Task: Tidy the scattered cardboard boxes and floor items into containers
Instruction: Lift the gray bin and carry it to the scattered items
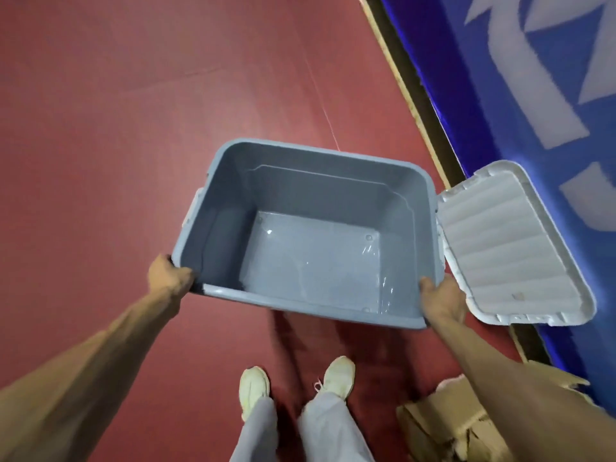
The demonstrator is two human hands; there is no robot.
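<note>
A grey-blue plastic storage bin (333, 181) sits in the middle of the view over the red floor, with nothing inside it. Its white ribbed lid (510, 248) hangs open off the right side. My left hand (170, 275) grips the bin's near left corner rim. My right hand (441, 300) grips the near right corner, beside the lid's hinge edge. A torn brown cardboard box (443, 418) lies on the floor at the bottom right, partly hidden under my right forearm.
A blue banner with white shapes (500, 95) runs along the right, edged by a wooden strip (400, 78). My two feet in pale shoes (296, 385) stand just behind the bin. Red floor (116, 128) spreads to the left and ahead.
</note>
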